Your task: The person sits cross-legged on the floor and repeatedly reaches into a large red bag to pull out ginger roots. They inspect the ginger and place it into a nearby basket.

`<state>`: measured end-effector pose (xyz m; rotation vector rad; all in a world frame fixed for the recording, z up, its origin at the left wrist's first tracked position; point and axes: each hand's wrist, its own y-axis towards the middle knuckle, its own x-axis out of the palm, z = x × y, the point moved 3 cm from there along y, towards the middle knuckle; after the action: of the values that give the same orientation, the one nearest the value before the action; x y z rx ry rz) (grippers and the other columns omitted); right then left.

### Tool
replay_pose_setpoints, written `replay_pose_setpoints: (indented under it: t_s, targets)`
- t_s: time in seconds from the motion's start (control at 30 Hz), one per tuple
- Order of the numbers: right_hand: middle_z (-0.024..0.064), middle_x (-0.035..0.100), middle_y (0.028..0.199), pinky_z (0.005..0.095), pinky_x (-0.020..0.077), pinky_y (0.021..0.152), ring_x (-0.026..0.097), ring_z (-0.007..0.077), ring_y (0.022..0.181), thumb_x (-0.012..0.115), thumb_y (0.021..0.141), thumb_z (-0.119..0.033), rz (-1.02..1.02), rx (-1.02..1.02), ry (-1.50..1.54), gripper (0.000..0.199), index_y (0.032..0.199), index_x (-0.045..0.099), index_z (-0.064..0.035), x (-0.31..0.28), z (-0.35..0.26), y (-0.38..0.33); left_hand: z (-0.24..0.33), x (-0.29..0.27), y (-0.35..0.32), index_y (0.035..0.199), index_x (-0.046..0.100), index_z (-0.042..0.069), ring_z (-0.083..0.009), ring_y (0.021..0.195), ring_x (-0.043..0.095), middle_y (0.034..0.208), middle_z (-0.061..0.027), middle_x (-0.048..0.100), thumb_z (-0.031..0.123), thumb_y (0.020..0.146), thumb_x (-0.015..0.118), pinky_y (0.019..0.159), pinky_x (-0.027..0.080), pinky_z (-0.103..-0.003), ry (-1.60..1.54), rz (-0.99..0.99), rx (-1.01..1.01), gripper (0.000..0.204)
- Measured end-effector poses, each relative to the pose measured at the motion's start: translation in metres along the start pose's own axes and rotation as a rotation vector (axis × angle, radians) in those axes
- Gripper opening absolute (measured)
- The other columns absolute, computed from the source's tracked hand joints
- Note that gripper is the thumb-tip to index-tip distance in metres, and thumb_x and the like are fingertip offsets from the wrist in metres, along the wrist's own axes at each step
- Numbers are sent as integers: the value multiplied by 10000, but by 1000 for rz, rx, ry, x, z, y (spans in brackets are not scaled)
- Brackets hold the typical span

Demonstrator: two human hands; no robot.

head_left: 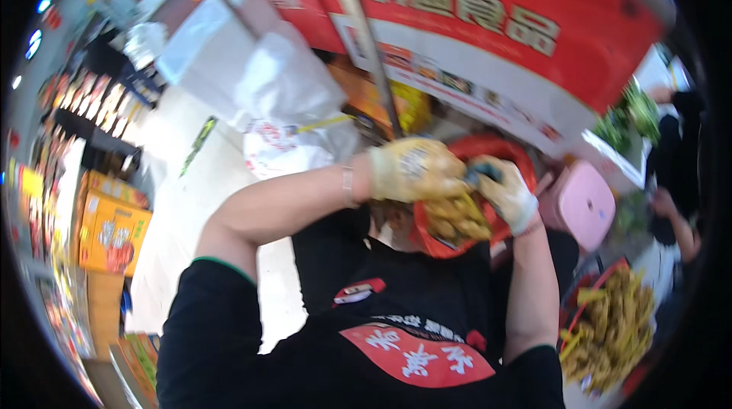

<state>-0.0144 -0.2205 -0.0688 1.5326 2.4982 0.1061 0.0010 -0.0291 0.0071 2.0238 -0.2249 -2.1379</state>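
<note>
Both my hands wear work gloves and meet over a red basin (519,151). My left hand (415,170), in a yellowish glove with dark print, reaches across from the left with its fingers curled closed. My right hand (509,194), in a paler glove, is closed close beside its fingertips. A small dark bluish-green patch shows between them; I cannot tell whether it is a tool or part of a glove. What the fingers hold is too blurred to name. Knobbly yellow-brown pieces (455,220), resembling ginger roots, lie in the basin just below my hands.
A pink plastic stool (583,205) stands right of the basin. A heap of similar knobbly pieces (611,325) lies at lower right. White bags (282,89) stand at left, a red-and-white panel (496,35) ahead. Leafy greens (629,115) and another person's arm (675,218) are at far right.
</note>
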Motion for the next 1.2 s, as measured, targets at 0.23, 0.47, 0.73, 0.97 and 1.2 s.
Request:
replay_pose_setpoints:
  t_s: [0.23, 0.47, 0.73, 0.97, 1.2]
  targets:
    - [18, 623, 914, 242, 449, 751, 538, 95, 831, 622, 800, -211, -124, 276, 172, 351, 1064, 599, 20, 14, 36, 12, -3, 21, -7, 888, 592, 111, -240, 824, 610, 895, -58, 597, 189, 826, 511, 739, 482, -352, 98, -182, -33, 128]
    - [-4, 620, 871, 240, 464, 704, 545, 91, 763, 580, 832, -22, -145, 382, 217, 233, 1063, 599, 8, 20, 82, 11, -4, 63, -6, 888, 611, 98, -281, 787, 640, 858, -85, 636, 181, 844, 502, 708, 505, -395, 26, -355, -254, 144]
    - [183, 657, 980, 378, 490, 822, 626, 335, 926, 608, 846, -179, 298, 296, -331, 250, 1027, 633, -9, 16, 103, 0, -22, 116, 6, 894, 653, 70, -331, 824, 654, 855, -158, 669, 237, 804, 572, 706, 520, -417, -310, -214, -852, 206]
    - [226, 649, 948, 427, 481, 795, 609, 397, 906, 546, 868, -243, 571, 465, -330, 283, 1027, 632, -26, -6, 109, -13, -29, 161, 8, 910, 600, 38, -381, 853, 600, 851, -194, 633, 249, 866, 519, 745, 463, -473, -398, 96, -901, 230]
    - [156, 673, 851, 341, 496, 718, 648, 244, 775, 566, 865, -231, 443, 646, -360, 295, 1025, 635, 7, -8, 122, -30, -24, 225, -9, 928, 624, 15, -195, 638, 624, 737, -85, 649, 196, 890, 560, 543, 499, -312, -1371, 57, -1400, 196]
